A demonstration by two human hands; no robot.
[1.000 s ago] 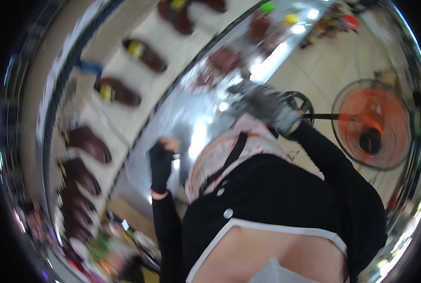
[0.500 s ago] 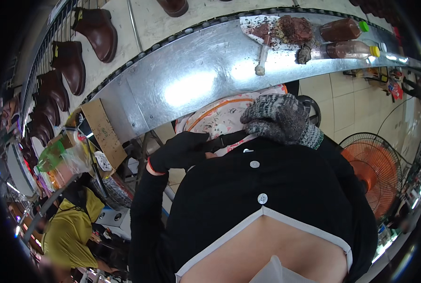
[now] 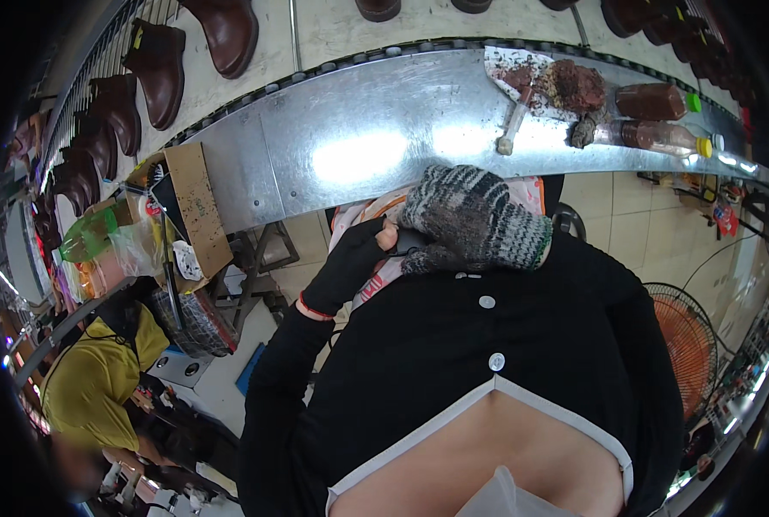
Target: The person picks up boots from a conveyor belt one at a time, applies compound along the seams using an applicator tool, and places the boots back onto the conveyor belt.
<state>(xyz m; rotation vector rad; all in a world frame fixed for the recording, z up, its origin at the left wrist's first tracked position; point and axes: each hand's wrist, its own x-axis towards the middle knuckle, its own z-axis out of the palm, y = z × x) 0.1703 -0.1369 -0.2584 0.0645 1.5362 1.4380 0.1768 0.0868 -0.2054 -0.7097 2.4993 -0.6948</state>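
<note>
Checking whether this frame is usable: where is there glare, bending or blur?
Head view: two bright glare patches on the metal shelf; the shelf and boots bend with the fisheye toward a dark rim; the left hand and right hand, both gloved, are sharp; the person in yellow at lower left is soft.

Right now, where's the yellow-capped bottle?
Head view, upper right: the yellow-capped bottle lies on its side on the metal shelf, just below the green-capped bottle and right of the brown lump.

Right hand (image 3: 475,220): coarse grey knit glove. Left hand (image 3: 350,263): matt black cloth glove. Metal shelf (image 3: 359,138): smooth, glossy.
</note>
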